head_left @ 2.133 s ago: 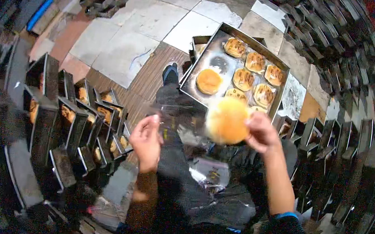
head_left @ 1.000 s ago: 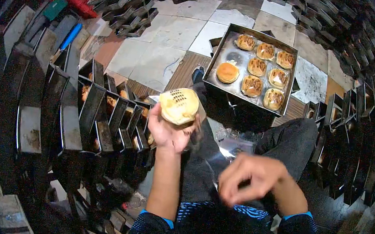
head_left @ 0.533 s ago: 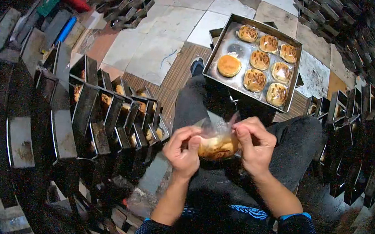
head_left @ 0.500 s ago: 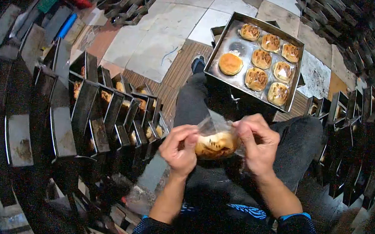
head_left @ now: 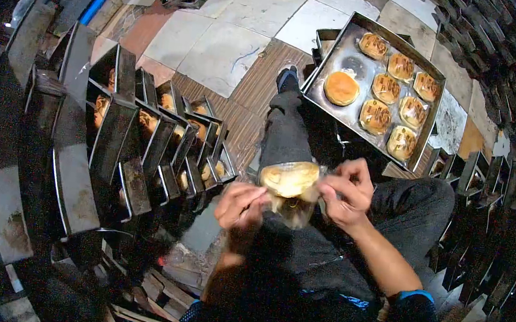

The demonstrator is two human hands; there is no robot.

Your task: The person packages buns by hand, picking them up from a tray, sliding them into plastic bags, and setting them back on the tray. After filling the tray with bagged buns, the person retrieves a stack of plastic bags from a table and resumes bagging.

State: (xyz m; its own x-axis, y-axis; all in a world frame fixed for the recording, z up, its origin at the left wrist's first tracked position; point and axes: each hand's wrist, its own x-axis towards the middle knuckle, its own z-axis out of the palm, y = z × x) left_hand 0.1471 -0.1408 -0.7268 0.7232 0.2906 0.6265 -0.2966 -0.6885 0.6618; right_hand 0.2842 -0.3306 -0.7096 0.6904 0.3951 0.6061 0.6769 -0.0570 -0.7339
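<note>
A round bun in a clear plastic bag (head_left: 289, 181) is held up over my lap, its pale side facing me. My left hand (head_left: 239, 205) pinches the bag at the lower left, fingertips closed. On the other side, my right hand (head_left: 347, 192) grips the bag's right edge between thumb and fingers. Beyond my hands, a square metal tray (head_left: 352, 63) carries several bagged buns with dark printing (head_left: 377, 117). One golden bun (head_left: 341, 88) near its left edge looks unwrapped. Motion blur softens the bag and left hand.
Stacked metal trays (head_left: 144, 140) on the left hold more buns. Further tray stacks (head_left: 471, 181) rise on the right. Tiled floor (head_left: 222, 60) stretches ahead, with a blue object (head_left: 96, 6) at upper left. My knee (head_left: 411, 202) is beside the right hand.
The bagged bun has tipped over, showing its pale side where the browned, printed top showed before. Both hands keep their hold. My view has shifted, so the tray appears further right.
</note>
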